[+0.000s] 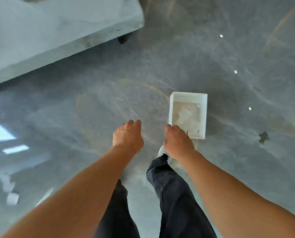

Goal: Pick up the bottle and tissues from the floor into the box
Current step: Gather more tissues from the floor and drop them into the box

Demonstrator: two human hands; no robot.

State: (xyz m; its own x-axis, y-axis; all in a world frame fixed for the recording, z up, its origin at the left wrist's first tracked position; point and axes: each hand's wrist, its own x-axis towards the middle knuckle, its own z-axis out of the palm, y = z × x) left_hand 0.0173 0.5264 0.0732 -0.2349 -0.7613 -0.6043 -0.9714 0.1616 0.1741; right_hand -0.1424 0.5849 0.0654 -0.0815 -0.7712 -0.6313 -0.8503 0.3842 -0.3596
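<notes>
So, box [188, 97] sits on the floor [229, 57] right of centre: white, open-topped, rectangular, long side running near-to-far. Inside it there's pale crumpled stuff, prob. tissues [186, 115], but blur makes it hard to say more; can't make out a bottle in there for sure.

Right hand [178, 143] is just at the box's near-left corner, back of hand up, fingers curled under. It overlaps that corner in view; can't tell whether it's touching the box or above it, and can't tell if the hand is holding anything, since the palm side is hidden.

Left hand [127, 136] is left of the box w/ a clear gap, also back up, fingers loosely curled, nothing seen in it; grip state unclear too.

Both forearms are bare and reach in from the near edge. Between them, dark trouser legs [174, 194], w/ a white shoe [161, 151] tip peeking out just below the right wrist, near the box's near end.

Far left, a pale grey sofa-like block [48, 31] on short dark feet. Near left on the floor, bright window reflections and a few small white bits [12, 198], too blurred to identify. Floor is glossy grey w/ a dark blotch [263, 137] right of the box.
</notes>
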